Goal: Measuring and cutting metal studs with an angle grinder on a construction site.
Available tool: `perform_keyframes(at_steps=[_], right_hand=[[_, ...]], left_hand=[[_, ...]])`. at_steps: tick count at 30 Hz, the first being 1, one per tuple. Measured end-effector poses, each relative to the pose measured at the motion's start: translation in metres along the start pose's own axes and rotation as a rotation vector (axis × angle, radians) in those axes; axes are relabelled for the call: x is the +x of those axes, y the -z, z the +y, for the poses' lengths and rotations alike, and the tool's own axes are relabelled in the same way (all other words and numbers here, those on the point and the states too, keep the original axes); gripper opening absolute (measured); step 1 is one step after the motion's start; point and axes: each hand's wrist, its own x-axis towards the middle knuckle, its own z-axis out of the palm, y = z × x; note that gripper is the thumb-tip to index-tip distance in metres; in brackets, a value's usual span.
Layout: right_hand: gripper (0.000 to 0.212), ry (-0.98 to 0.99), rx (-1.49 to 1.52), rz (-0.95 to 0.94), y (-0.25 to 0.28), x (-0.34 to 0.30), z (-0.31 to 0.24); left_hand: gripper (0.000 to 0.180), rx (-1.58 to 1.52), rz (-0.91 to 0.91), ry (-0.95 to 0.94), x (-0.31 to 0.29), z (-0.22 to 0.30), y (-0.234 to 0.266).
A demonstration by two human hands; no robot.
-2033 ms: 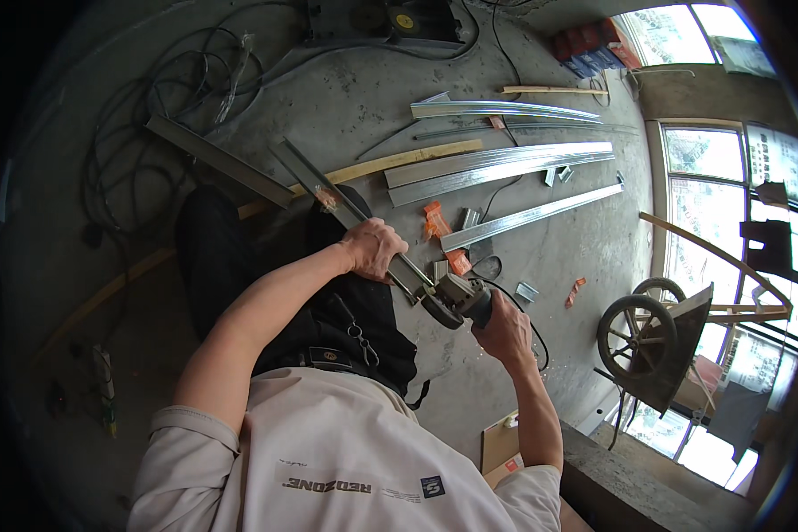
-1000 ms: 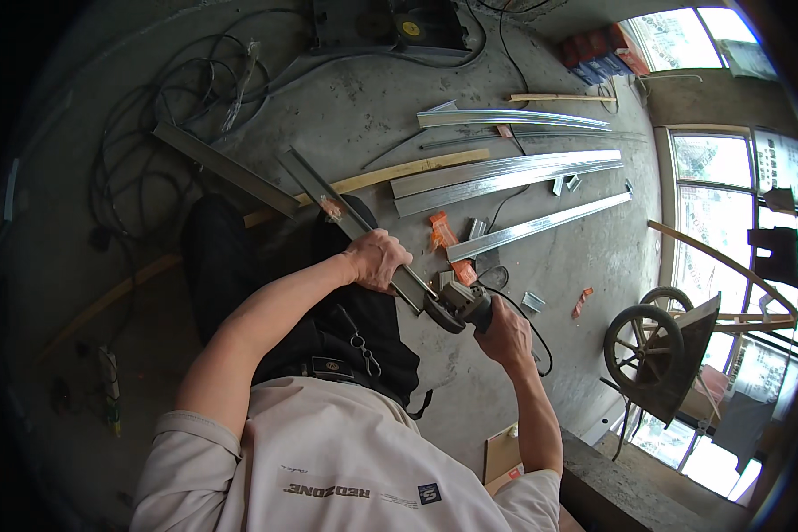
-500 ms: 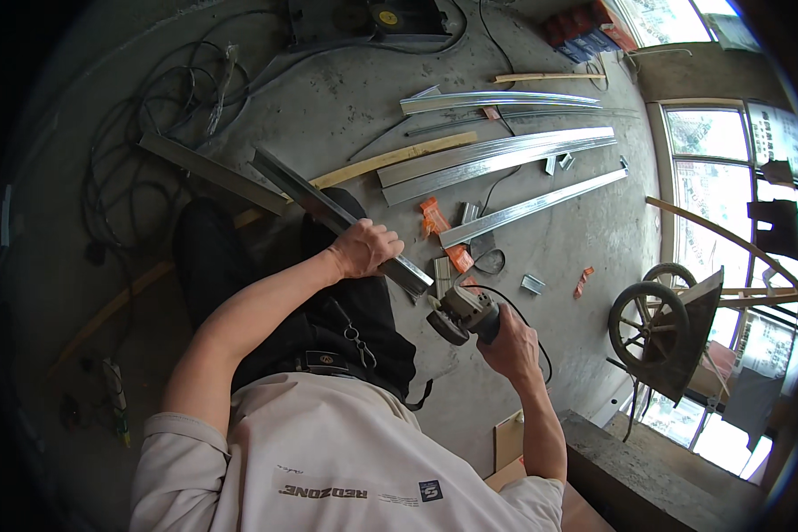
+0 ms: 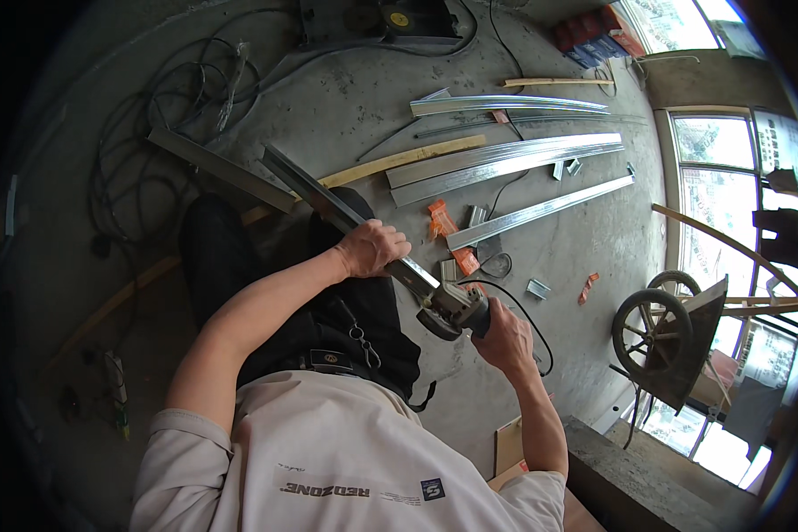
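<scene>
Item: metal channel (image 4: 328, 202), long grey steel profile, resting across the person's lap, far end out over the concrete floor (image 4: 346, 97), near end at the tool
Left hand (image 4: 372, 248): fingers wrapped tight round the channel near its cut end; compared with two seconds ago the grip sits in about the same place along the profile, still pinning it
Right hand (image 4: 504, 337): fingers closed round the body of the angle grinder (image 4: 452, 310); disc end still touching the channel's near end, tool pose little changed over the last two seconds. No sparks visible; cannot tell whether the disc turns
Judgement: hold and tool position steady, so the cut at that end looks to be in progress, not finished
Beside the grinder: orange clamps (image 4: 442, 220), small offcuts (image 4: 538, 288), black power cord (image 4: 528, 324)
Further out: row of bright steel channels (image 4: 505, 160), wooden batten (image 4: 399, 160), coiled cables (image 4: 151, 115)
Right edge: wheelbarrow (image 4: 669, 332) by the window (image 4: 718, 168)
</scene>
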Motion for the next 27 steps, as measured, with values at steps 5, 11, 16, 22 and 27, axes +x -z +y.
perform_keyframes(at_steps=[5, 11, 16, 22, 27], right_hand=[[0.057, 0.005, -0.008, -0.002, -0.002, 0.004, 0.002], [0.057, 0.009, -0.006, -0.009, -0.007, 0.010, 0.009], [0.056, 0.008, 0.004, -0.014, -0.012, 0.014, 0.012], [0.051, 0.041, 0.025, 0.010, -0.016, 0.021, 0.017], [0.048, 0.025, 0.028, -0.027, -0.016, 0.028, 0.016]], left_hand=[[0.032, -0.028, -0.033, -0.035, 0.000, -0.002, 0.000], [0.033, -0.060, -0.059, -0.007, 0.002, -0.003, 0.000], [0.033, -0.084, -0.065, -0.026, 0.001, -0.005, -0.001], [0.033, -0.079, -0.051, -0.004, 0.001, -0.005, -0.001], [0.033, -0.097, -0.037, -0.003, 0.001, -0.004, 0.003]])
